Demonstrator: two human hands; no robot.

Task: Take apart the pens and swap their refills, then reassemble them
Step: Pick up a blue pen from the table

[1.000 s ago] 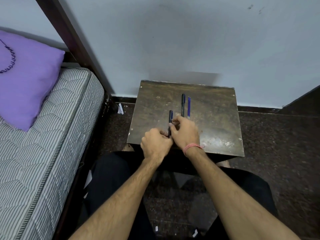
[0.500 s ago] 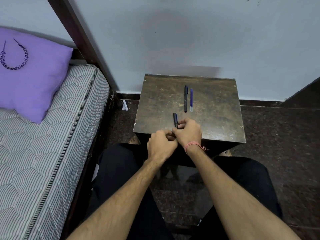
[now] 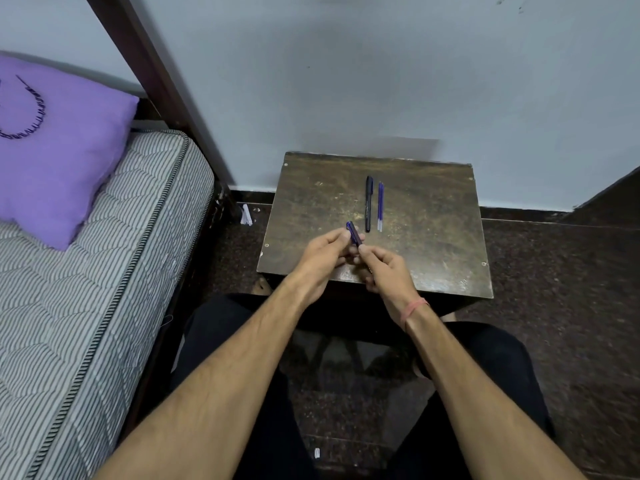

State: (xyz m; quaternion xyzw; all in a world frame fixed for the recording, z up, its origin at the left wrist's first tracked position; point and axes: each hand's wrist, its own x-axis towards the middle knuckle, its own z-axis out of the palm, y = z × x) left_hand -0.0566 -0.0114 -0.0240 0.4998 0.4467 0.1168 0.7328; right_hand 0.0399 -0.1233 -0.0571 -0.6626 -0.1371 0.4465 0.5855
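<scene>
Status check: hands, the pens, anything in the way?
Left hand and right hand both grip dark pen above table. Black pen and blue refill lie beyond. Nothing obstructing.

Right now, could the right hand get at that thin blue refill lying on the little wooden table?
Probably yes, but not freely: the thin blue refill lies unobstructed just beyond the right hand, beside the black pen. However, both hands are busy pinching a dark blue pen, so it must let go first.

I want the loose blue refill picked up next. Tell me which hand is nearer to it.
Right. The right hand is just below the blue refill, slightly toward the person. The left hand is farther off to the left, beyond the black pen.
</scene>
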